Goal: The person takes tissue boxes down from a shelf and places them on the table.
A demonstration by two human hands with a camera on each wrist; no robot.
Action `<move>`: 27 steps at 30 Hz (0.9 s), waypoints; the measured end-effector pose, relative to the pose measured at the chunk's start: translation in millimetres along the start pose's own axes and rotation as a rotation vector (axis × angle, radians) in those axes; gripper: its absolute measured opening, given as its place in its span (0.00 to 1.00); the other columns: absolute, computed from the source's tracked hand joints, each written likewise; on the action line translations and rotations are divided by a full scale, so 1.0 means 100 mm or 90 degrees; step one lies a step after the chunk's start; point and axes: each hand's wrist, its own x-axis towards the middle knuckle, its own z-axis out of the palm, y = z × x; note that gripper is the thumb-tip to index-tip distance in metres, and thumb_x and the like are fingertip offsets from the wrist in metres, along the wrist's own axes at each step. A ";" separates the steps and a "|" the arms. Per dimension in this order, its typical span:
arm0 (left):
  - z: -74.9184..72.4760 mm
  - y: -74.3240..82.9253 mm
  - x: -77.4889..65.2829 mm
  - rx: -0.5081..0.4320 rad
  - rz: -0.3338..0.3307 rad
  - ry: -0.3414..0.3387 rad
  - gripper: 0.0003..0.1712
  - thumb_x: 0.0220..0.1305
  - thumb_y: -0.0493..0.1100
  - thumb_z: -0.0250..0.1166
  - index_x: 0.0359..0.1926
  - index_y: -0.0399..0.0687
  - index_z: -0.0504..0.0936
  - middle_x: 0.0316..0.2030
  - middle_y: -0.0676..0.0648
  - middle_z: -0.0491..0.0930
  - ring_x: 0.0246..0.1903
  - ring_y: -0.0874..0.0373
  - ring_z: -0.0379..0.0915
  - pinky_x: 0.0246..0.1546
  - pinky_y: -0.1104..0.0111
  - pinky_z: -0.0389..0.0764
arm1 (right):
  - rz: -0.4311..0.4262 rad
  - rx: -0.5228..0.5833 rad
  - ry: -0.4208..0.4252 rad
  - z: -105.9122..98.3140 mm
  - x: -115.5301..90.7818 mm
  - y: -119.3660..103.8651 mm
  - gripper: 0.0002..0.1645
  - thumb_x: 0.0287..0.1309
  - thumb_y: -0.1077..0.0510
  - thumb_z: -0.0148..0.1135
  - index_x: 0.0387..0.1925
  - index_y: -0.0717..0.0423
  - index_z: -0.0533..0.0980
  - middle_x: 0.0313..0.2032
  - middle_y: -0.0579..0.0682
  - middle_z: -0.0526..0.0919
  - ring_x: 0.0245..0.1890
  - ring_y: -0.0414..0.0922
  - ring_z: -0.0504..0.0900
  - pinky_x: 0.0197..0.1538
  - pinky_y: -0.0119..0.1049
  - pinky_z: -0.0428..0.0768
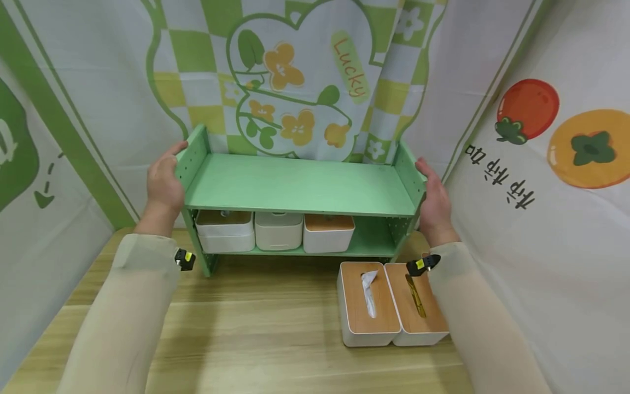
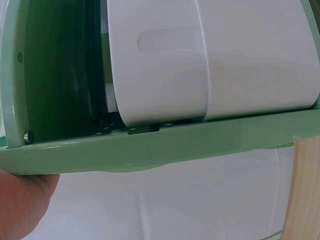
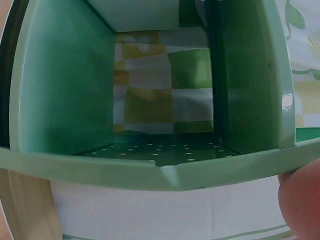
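A green two-tier shelf [image 1: 300, 183] stands on the wooden table against a printed cloth. My left hand [image 1: 164, 178] presses against the outside of its left side panel [image 2: 145, 150], with the fingertips near the top edge. On the opposite side, my right hand [image 1: 434, 197] rests against the outer face of the right panel [image 3: 175, 175]. Most of the fingers of both hands are hidden in the wrist views. On the lower tier sit a white lidded box [image 1: 226, 241], a plain white box [image 1: 278, 232] and a wood-topped box [image 1: 328, 238].
In front of the shelf, at right, two wood-lidded tissue boxes stand side by side: one with white tissue [image 1: 354, 306], the other with a gold strip [image 1: 435, 317] in its slot. White printed cloth [image 1: 536, 246] walls enclose the wooden table [image 1: 256, 328].
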 end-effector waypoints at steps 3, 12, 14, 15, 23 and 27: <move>0.02 0.00 0.01 0.005 -0.001 -0.006 0.34 0.76 0.48 0.26 0.75 0.64 0.64 0.71 0.55 0.62 0.18 0.66 0.53 0.17 0.73 0.61 | 0.038 0.001 0.010 -0.02 0.01 0.00 0.32 0.76 0.33 0.30 0.71 0.34 0.66 0.70 0.23 0.58 0.72 0.32 0.49 0.73 0.44 0.42; -0.01 0.10 -0.05 0.042 -0.076 -0.035 0.32 0.77 0.55 0.24 0.77 0.72 0.55 0.75 0.52 0.55 0.47 0.54 0.64 0.48 0.63 0.70 | 0.030 -0.001 0.041 0.01 0.05 0.01 0.28 0.77 0.39 0.33 0.68 0.34 0.71 0.71 0.27 0.61 0.71 0.34 0.53 0.73 0.45 0.44; -0.01 0.14 -0.10 0.016 -0.100 -0.041 0.32 0.77 0.58 0.25 0.78 0.71 0.52 0.76 0.51 0.51 0.61 0.48 0.58 0.59 0.55 0.67 | 0.041 0.012 0.047 0.02 0.05 0.02 0.28 0.77 0.39 0.33 0.67 0.34 0.71 0.71 0.28 0.62 0.71 0.34 0.53 0.73 0.45 0.45; -0.01 0.16 -0.14 0.007 -0.102 -0.039 0.32 0.77 0.59 0.25 0.78 0.69 0.52 0.77 0.52 0.49 0.67 0.49 0.54 0.65 0.53 0.62 | 0.044 0.017 0.050 0.02 0.04 0.02 0.28 0.77 0.39 0.33 0.67 0.34 0.72 0.71 0.28 0.62 0.71 0.35 0.53 0.73 0.45 0.45; 0.21 0.29 -0.59 0.038 0.174 0.110 0.33 0.76 0.53 0.33 0.75 0.46 0.60 0.73 0.52 0.58 0.72 0.64 0.47 0.70 0.70 0.47 | 0.052 0.035 0.045 0.05 0.05 0.03 0.28 0.77 0.39 0.32 0.68 0.34 0.70 0.70 0.26 0.61 0.71 0.35 0.52 0.73 0.47 0.46; 0.54 0.40 -0.83 0.042 0.466 0.161 0.32 0.68 0.45 0.41 0.64 0.29 0.73 0.64 0.36 0.72 0.69 0.49 0.60 0.68 0.57 0.61 | 0.042 0.035 0.052 0.05 0.04 0.04 0.29 0.77 0.39 0.32 0.68 0.37 0.71 0.70 0.25 0.61 0.71 0.36 0.52 0.73 0.47 0.46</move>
